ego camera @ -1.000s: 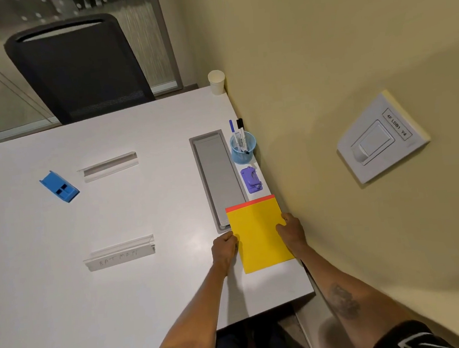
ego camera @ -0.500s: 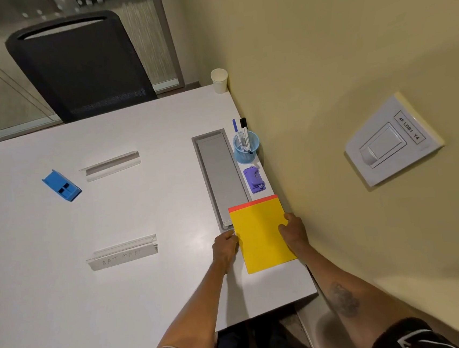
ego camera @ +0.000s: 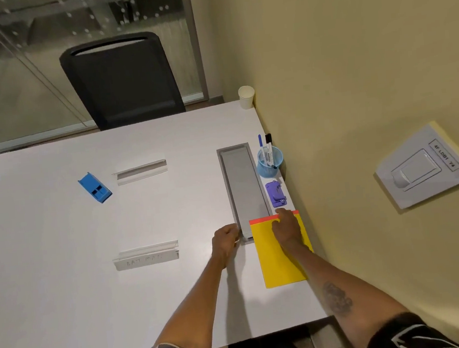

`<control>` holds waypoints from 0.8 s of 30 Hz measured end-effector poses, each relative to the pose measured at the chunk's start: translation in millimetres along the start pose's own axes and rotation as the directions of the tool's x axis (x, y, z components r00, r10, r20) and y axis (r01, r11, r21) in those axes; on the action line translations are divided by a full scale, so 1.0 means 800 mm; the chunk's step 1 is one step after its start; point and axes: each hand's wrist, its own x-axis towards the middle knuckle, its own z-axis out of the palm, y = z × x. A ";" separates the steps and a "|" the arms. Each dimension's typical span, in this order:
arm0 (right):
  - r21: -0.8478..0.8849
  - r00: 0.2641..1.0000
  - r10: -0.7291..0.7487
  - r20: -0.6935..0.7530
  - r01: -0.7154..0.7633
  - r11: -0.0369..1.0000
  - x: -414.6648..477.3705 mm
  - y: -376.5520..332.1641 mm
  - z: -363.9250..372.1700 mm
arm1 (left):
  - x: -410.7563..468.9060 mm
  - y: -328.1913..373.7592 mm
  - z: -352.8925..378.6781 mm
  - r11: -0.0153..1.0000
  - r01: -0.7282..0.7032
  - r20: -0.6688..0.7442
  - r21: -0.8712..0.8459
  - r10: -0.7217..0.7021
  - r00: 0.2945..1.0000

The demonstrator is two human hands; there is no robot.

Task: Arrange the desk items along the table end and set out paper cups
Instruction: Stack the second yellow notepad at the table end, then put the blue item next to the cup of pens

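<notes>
Yellow pad (ego camera: 278, 256): a thin notepad with an orange strip along its far edge is laid flat on the white table (ego camera: 64, 274), at about 4 o'clock of the tabletop, beside the wall; its far left corner overlaps the near end of the grey cable tray (ego camera: 240, 184).

Right hand (ego camera: 285, 226): it is rested palm down on the far half of the pad, with one finger stretched to the orange strip at 12 o'clock; the pad is pressed from above, not pinched.

Left hand (ego camera: 224, 237): it is loosely curled just off the pad's 9 o'clock side, near the tray's near end; whether the tray is touched cannot be told, and nothing is seen held in it.

Row along the wall: at 12 o'clock of the pad a purple stapler (ego camera: 275, 194) is set, then a blue pen cup (ego camera: 270, 164), then a paper cup (ego camera: 246, 97) at the far corner.

Left on the open table: a blue box (ego camera: 94, 187) and two clear name stands (ego camera: 146, 254), at 9 to 10 o'clock of the pad, well apart from it.

Handling, pad: it is judged light, flexible and easily slid on the smooth top; flat pressure or a pinch at the long edges is suited.

Handling, paper cup: it is judged very light and easily crushed or tipped; a gentle hold around the wall is advised.
</notes>
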 end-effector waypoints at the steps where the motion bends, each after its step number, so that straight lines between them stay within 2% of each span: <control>1: 0.005 0.999 -0.032 0.017 0.032 0.999 0.000 -0.010 0.003 | 0.002 0.004 -0.007 1.000 -0.013 -0.014 -0.017 0.013 1.000; 9: 0.034 0.966 -0.200 0.165 0.197 0.980 0.011 -0.107 0.032 | 0.020 0.034 -0.084 0.985 -0.041 -0.146 -0.166 0.017 0.989; 16: -0.004 0.913 -0.344 0.221 0.353 0.936 0.024 -0.188 0.063 | 0.037 0.049 -0.155 0.990 -0.087 -0.276 -0.111 0.054 0.960; 24: -0.038 0.858 -0.412 0.306 0.444 0.895 0.046 -0.261 0.103 | 0.062 0.054 -0.221 0.994 -0.089 -0.402 -0.067 0.055 0.914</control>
